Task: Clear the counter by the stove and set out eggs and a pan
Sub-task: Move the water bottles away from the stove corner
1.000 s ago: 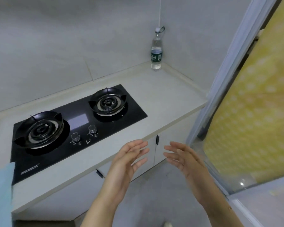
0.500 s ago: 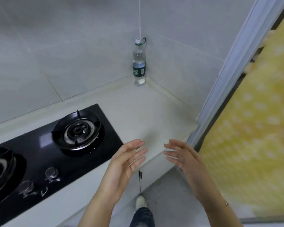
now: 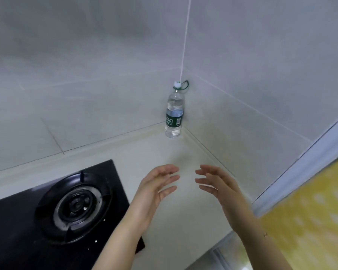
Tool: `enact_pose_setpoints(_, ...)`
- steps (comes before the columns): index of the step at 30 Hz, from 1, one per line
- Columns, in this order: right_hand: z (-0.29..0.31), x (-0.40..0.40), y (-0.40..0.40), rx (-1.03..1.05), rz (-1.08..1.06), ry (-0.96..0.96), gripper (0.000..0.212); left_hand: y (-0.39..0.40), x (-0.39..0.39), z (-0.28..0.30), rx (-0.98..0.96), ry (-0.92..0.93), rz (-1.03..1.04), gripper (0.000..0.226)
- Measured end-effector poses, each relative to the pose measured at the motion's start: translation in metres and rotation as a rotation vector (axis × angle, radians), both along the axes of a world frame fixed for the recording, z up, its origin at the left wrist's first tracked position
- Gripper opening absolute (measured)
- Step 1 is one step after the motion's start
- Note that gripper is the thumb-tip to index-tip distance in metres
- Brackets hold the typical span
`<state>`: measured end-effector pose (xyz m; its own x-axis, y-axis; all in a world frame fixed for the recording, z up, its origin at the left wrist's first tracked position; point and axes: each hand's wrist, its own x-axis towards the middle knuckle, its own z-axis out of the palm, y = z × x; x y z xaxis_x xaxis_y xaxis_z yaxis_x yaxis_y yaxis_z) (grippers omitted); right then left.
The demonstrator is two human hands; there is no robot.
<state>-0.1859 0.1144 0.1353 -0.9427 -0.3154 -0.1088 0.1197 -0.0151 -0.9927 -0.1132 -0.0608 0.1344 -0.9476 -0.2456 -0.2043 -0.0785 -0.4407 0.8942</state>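
A clear plastic water bottle (image 3: 174,115) with a green label stands in the far corner of the pale counter (image 3: 164,152), a white string running up from its cap. My left hand (image 3: 154,190) and my right hand (image 3: 220,188) hover above the counter in front of the bottle, palms facing each other, fingers relaxed and spread, holding nothing. Both are well short of the bottle. The black glass stove (image 3: 18,230) lies to the left, its right burner (image 3: 76,205) in view. No eggs or pan are in view.
Grey tiled walls (image 3: 86,75) meet behind the bottle. A white door frame (image 3: 300,166) and a yellow dotted surface (image 3: 310,221) stand at the right. The counter's front edge (image 3: 213,248) runs below my right forearm.
The view has swung right and closer to the corner, so the left burner and knobs left the frame. Both hands have moved forward over the counter towards the bottle, still apart and holding nothing.
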Motion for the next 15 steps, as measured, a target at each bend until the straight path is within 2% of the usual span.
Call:
enact_pose_setpoints(11, 0.018, -0.174, -0.051, 0.055, 0.079, 0.15, 0.02, -0.039, -0.124, 0.014, 0.03, -0.012, 0.255, 0.027)
enact_pose_setpoints(15, 0.015, -0.241, -0.082, 0.112, 0.082, 0.222, 0.022, -0.045, -0.175, 0.018, 0.156, -0.025, 0.334, 0.025)
